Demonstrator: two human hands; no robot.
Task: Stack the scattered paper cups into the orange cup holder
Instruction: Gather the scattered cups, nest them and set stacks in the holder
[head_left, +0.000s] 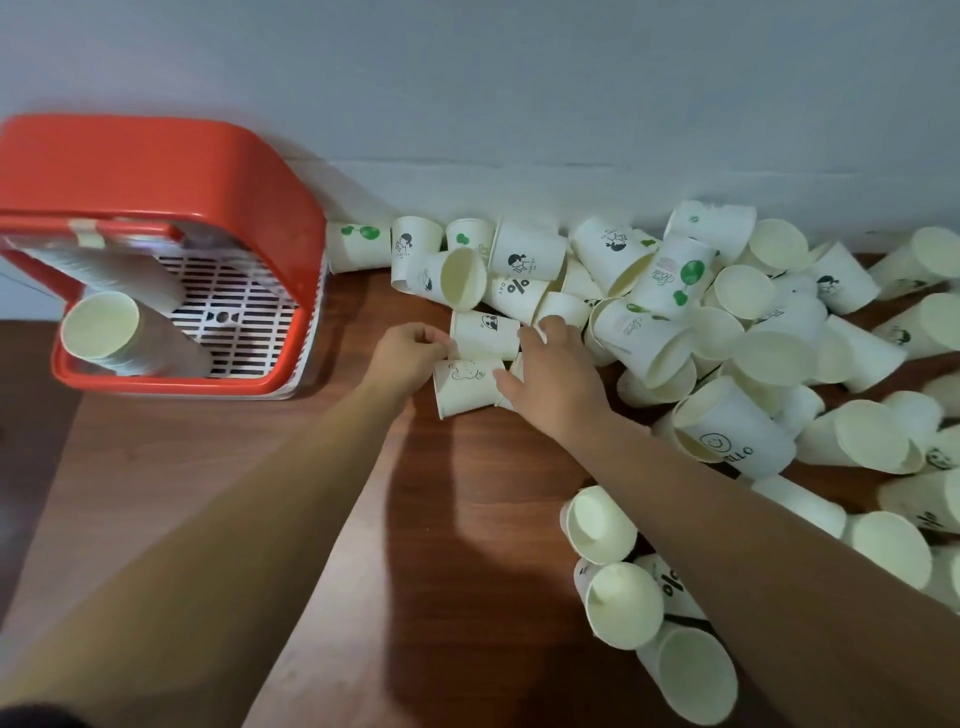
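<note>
The orange cup holder (156, 171) stands at the far left of the wooden table, with a long stack of nested cups (111, 332) lying in it, mouth toward me. Several white printed paper cups (727, 322) lie scattered along the wall and down the right side. My left hand (410, 351) pinches the rim end of a cup lying on its side (485, 335). My right hand (550, 379) curls over the other end of that cup and over a second cup with a line drawing (462, 382) just below it.
A pale wall (519, 104) runs behind the table. The brown wooden tabletop (441, 545) shows between my forearms. More cups (623, 603) lie close to my right forearm near the front right. The holder has a white slotted grid (228, 312) inside.
</note>
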